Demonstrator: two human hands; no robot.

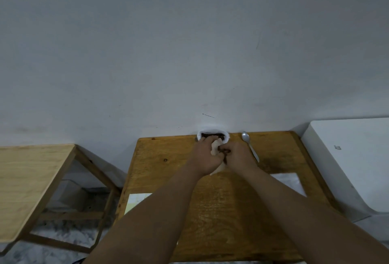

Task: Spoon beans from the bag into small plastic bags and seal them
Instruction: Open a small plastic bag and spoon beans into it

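both hands meet at the far middle of the table (210, 211), just near of the bean bag (225, 137). the left hand (205, 154) has its fingers curled round the pale top of a small bag (215, 148), and its knuckles reach up to the bean bag's rim. the right hand (237, 154) is curled too, its fingertips pinching the same small bag from the right, where something dark shows between the fingers; whether that is beans inside the plastic i cannot tell. a pale corner of the small bag shows under the wrists, against the wood.

the bean bag stands at the table's far edge, touching the wall (189, 53), its white rim rolled open with dark beans (212, 136) in it. the spoon (249, 145) lies flat on the table just right of the bean bag, bowl far, handle running near and right, apart from the right hand.

clear flat bags (290, 181) lie on the right side of the table, partly under the right forearm. a paper (136, 200) lies at the left edge. a side table (31, 179) stands to the left, a white box (347, 158) to the right.
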